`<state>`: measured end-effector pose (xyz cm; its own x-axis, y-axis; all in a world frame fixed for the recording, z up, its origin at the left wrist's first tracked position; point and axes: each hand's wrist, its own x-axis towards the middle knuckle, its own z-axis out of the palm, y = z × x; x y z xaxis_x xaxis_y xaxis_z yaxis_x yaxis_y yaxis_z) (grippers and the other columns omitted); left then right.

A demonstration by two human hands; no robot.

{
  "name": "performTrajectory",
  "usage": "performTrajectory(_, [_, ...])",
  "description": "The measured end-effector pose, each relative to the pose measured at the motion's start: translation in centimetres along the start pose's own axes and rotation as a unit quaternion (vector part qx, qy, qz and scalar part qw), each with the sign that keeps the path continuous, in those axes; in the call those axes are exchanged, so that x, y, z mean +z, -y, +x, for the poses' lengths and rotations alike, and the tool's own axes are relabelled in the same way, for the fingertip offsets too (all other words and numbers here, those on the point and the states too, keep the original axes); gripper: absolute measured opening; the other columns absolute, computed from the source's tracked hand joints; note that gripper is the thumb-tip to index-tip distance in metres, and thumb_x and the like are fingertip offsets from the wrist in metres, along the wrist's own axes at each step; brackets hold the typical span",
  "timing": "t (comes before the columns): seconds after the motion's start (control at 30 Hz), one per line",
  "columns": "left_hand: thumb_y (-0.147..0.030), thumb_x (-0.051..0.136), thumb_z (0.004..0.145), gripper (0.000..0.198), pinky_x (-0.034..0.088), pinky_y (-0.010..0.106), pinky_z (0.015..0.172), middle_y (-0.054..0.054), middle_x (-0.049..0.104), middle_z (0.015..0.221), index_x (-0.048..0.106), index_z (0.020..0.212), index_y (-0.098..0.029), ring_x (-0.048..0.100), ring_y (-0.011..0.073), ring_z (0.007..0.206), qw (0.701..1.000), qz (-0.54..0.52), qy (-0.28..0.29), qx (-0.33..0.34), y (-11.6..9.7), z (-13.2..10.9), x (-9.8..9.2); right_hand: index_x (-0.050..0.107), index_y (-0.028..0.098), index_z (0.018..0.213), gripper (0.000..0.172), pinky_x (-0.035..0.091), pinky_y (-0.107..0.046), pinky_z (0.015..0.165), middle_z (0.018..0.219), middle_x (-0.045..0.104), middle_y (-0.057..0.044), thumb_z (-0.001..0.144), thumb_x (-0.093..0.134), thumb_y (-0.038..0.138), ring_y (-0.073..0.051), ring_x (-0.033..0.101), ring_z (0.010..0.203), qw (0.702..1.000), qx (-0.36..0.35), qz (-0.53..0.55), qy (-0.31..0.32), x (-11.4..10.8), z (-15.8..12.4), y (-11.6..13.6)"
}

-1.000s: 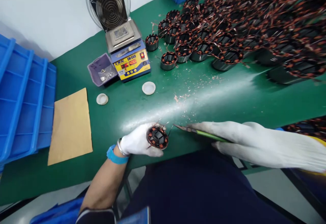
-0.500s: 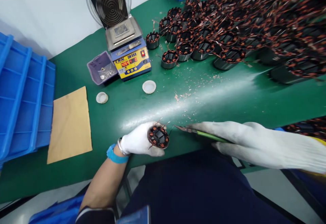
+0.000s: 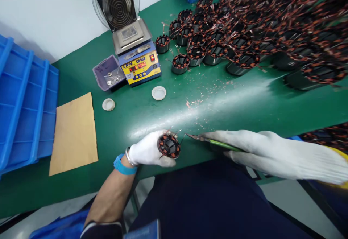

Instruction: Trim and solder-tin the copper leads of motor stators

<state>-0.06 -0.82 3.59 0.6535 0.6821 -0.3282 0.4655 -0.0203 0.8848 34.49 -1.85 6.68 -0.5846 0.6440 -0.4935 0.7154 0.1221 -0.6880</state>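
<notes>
My left hand, in a white glove, is wrapped round a motor stator with copper windings and a black core. Thin wire ends stick out from the stator's upper and right sides. To its right, my gloved right hand grips a pair of green-handled cutting pliers. The pliers' tip points left, close to a wire end at the stator's right side; whether it touches the wire I cannot tell.
Many wound stators crowd the back right of the green table. A solder pot, a grey bin, two white lids and a brown card lie further left. Blue crates stand at the left edge. Copper scraps are scattered mid-table.
Both hands, the stator and the pliers stay nearly in place. The view has shifted very slightly, and the digits on the solder pot's display differ.
</notes>
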Motion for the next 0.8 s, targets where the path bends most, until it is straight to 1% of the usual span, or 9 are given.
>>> performTrajectory(0.1, [-0.049, 0.099, 0.062, 0.064, 0.066, 0.045, 0.099, 0.010, 0.084, 0.110, 0.075, 0.114, -0.018, 0.079, 0.0338, 0.103, 0.998, -0.058, 0.010, -0.021, -0.1, 0.0, 0.1, 0.066, 0.029, 0.164, 0.073, 0.066, -0.051, 0.112, 0.157, 0.071, -0.006, 0.096, 0.062, 0.053, -0.043, 0.078, 0.129, 1.000, 0.002, 0.011, -0.002, 0.1, 0.0, -0.4])
performTrajectory(0.2, [-0.045, 0.099, 0.060, 0.067, 0.065, 0.045, 0.100, 0.011, 0.084, 0.110, 0.076, 0.116, -0.016, 0.079, 0.0349, 0.104, 0.997, -0.070, 0.007, -0.033, -0.2, 0.0, 0.1, 0.068, 0.030, 0.163, 0.073, 0.067, -0.052, 0.109, 0.156, 0.072, -0.006, 0.094, 0.065, 0.054, -0.043, 0.080, 0.126, 1.000, 0.004, 0.023, -0.006, 0.2, 0.1, -0.5])
performTrajectory(0.3, [-0.043, 0.096, 0.065, 0.058, 0.065, 0.046, 0.101, 0.012, 0.084, 0.109, 0.077, 0.113, -0.017, 0.079, 0.0358, 0.104, 0.998, -0.067, 0.002, -0.021, -0.4, -0.1, 0.1, 0.070, 0.030, 0.162, 0.072, 0.068, -0.054, 0.108, 0.151, 0.076, -0.008, 0.093, 0.066, 0.054, -0.044, 0.080, 0.124, 0.999, 0.010, 0.035, -0.013, 0.2, 0.1, -0.2])
performTrajectory(0.4, [-0.043, 0.095, 0.067, 0.051, 0.065, 0.046, 0.099, 0.011, 0.085, 0.106, 0.079, 0.109, -0.019, 0.080, 0.0360, 0.103, 0.998, -0.060, -0.008, -0.010, -0.7, -0.3, 0.1, 0.069, 0.029, 0.163, 0.074, 0.067, -0.056, 0.110, 0.147, 0.078, -0.009, 0.094, 0.064, 0.055, -0.045, 0.079, 0.127, 0.999, 0.019, 0.031, -0.011, 0.2, 0.0, -0.1])
performTrajectory(0.47, [-0.043, 0.096, 0.064, 0.053, 0.065, 0.046, 0.098, 0.010, 0.086, 0.105, 0.079, 0.110, -0.021, 0.080, 0.0363, 0.102, 0.998, -0.066, -0.015, -0.010, -0.8, -0.3, 0.2, 0.068, 0.030, 0.163, 0.074, 0.066, -0.056, 0.112, 0.148, 0.077, -0.008, 0.094, 0.063, 0.057, -0.045, 0.078, 0.130, 0.999, 0.020, 0.024, -0.008, 0.3, 0.0, -0.2])
performTrajectory(0.57, [-0.042, 0.095, 0.064, 0.056, 0.064, 0.047, 0.099, 0.010, 0.085, 0.107, 0.079, 0.114, -0.021, 0.080, 0.0365, 0.103, 0.997, -0.071, -0.020, -0.017, -0.7, -0.3, 0.2, 0.068, 0.030, 0.163, 0.073, 0.066, -0.055, 0.111, 0.151, 0.076, -0.007, 0.096, 0.061, 0.058, -0.044, 0.076, 0.133, 0.999, 0.021, 0.028, -0.014, 0.8, 0.2, -0.4])
performTrajectory(0.67, [-0.047, 0.095, 0.065, 0.059, 0.064, 0.048, 0.102, 0.011, 0.084, 0.110, 0.077, 0.115, -0.020, 0.079, 0.0366, 0.104, 0.997, -0.068, -0.013, -0.021, -0.6, -0.2, 0.3, 0.069, 0.029, 0.162, 0.072, 0.067, -0.056, 0.110, 0.149, 0.077, -0.008, 0.098, 0.057, 0.058, -0.044, 0.076, 0.133, 0.999, 0.028, 0.040, -0.022, 1.4, 0.3, -0.5])
performTrajectory(0.8, [-0.051, 0.095, 0.065, 0.066, 0.064, 0.050, 0.105, 0.014, 0.084, 0.114, 0.075, 0.119, -0.018, 0.079, 0.0380, 0.107, 0.997, -0.072, -0.005, -0.018, -0.3, -0.2, 0.3, 0.068, 0.027, 0.163, 0.074, 0.066, -0.057, 0.111, 0.145, 0.079, -0.010, 0.098, 0.057, 0.061, -0.045, 0.075, 0.135, 0.997, 0.053, 0.051, -0.024, 2.0, 0.4, -0.5])
